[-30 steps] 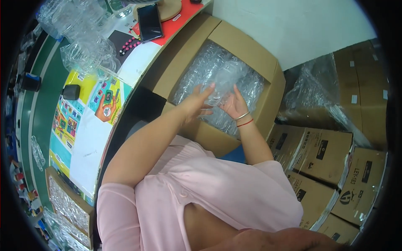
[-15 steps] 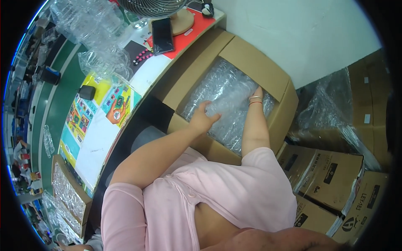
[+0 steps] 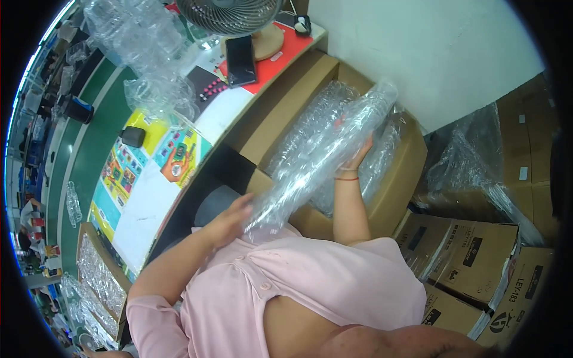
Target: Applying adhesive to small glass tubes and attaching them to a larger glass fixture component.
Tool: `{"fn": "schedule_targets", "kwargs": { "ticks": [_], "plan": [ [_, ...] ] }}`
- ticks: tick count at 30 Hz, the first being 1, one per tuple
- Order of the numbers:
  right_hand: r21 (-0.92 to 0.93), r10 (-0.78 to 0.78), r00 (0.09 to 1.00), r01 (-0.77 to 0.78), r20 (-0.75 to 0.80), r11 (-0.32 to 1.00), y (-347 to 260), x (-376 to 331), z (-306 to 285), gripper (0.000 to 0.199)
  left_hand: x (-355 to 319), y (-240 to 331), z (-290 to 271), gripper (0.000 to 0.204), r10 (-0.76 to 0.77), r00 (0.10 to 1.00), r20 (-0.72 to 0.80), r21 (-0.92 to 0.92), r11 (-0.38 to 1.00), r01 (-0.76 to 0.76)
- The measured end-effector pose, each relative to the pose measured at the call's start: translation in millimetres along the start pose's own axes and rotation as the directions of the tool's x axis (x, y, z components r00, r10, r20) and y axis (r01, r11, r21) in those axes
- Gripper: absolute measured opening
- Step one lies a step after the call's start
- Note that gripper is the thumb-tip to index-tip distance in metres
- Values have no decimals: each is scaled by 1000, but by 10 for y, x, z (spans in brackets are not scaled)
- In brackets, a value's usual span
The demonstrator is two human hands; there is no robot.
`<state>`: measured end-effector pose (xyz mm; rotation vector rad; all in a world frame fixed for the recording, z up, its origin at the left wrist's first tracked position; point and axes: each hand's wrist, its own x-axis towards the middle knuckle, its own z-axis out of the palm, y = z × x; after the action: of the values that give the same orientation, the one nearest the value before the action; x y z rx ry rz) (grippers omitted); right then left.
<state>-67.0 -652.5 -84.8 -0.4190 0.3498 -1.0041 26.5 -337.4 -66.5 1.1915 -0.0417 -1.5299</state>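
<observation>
A long bundle of clear plastic trays in a see-through bag (image 3: 322, 155) is lifted at a slant above an open cardboard box (image 3: 406, 173). My left hand (image 3: 230, 218) grips its near lower end. My right hand (image 3: 358, 152), with a red band at the wrist, holds the far upper part from underneath. More clear plastic packs (image 3: 310, 119) lie inside the box below the bundle.
A curved workbench (image 3: 149, 197) to the left carries colourful printed sheets, crumpled clear bags (image 3: 137, 42), a phone (image 3: 240, 59), a desk fan (image 3: 230, 15) and small black objects. Stacked brown cartons (image 3: 477, 262) stand on the right, some wrapped in plastic film. A white wall is behind.
Both hands were down inside the box on the plastic packs. Now they have pulled a long bagged bundle up and out, tilted toward my body.
</observation>
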Motion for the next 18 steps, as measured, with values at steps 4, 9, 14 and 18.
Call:
{"fn": "schedule_targets", "kwargs": {
  "ticks": [4,9,14,18],
  "plan": [
    [331,114,712,-454,693,827,206,-122,763,66,-330,177,-165,96,91,981,170,182,976,-122],
    [187,-9,510,-301,860,935,788,-521,2251,76,-746,211,-418,85,416,908,52,689,643,-334],
    [-52,-44,444,201,895,978,915,-1166,3408,72,-1428,158,-643,81,668,659,-346,577,705,-411],
    [-145,176,104,-254,979,956,1234,-1617,4326,69,-1770,229,-993,69,840,-87,-535,828,501,-252]
  ]
}}
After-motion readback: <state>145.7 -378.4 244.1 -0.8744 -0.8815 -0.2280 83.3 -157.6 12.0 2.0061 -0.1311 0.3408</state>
